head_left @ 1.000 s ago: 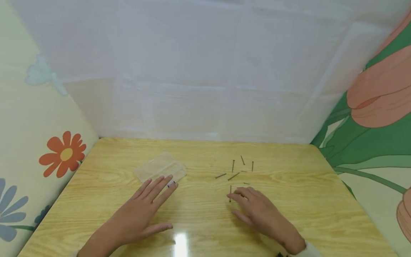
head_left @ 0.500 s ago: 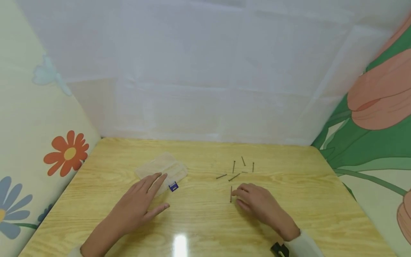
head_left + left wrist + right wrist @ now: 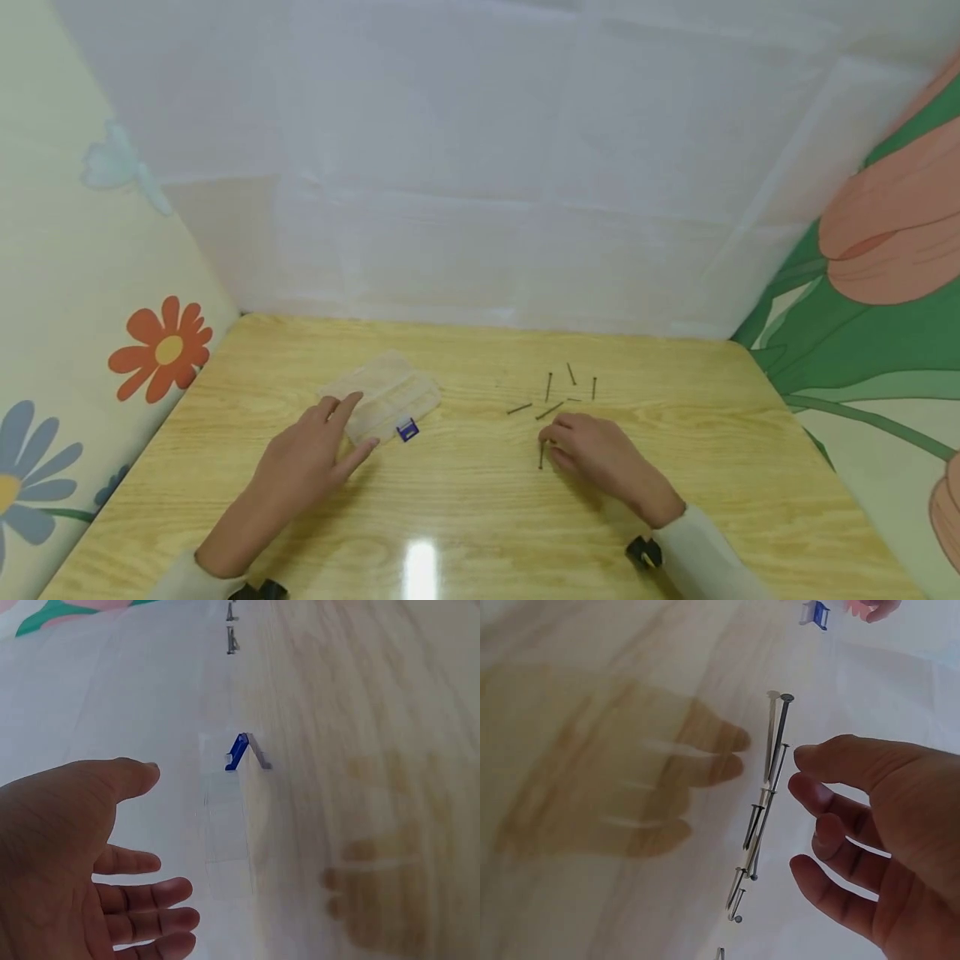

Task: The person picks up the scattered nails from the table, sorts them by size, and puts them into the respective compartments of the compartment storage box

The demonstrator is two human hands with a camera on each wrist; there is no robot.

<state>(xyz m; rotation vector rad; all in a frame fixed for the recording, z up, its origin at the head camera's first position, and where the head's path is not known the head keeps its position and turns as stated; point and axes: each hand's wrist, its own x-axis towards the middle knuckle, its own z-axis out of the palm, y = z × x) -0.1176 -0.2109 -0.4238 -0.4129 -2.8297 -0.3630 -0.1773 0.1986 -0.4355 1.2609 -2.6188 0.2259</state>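
Note:
My left hand (image 3: 303,454) is at the near-left edge of a clear flat plastic bag (image 3: 393,392), fingers spread and holding nothing. A small blue plastic piece (image 3: 407,429) lies at the bag's near-right edge; in the left wrist view the blue piece (image 3: 237,753) is beyond my thumb. My right hand (image 3: 600,458) is low beside a long nail (image 3: 541,457), partly covering it from the head view. In the right wrist view, thumb and fingers are loosely bent, apart from the nail (image 3: 781,727). Several more nails (image 3: 549,410) lie scattered beyond that hand.
The wood-grain table (image 3: 465,517) is glossy and reflects a bright light near its front. A white sheet (image 3: 450,208) rises behind its far edge. Flower-patterned panels stand at the left (image 3: 67,292) and right (image 3: 885,358). Dark wrist devices (image 3: 643,552) sit at the sleeves.
My left hand has drawn back toward the left, uncovering the blue piece and more of the bag. My right hand has shifted slightly away from me, over the near nail.

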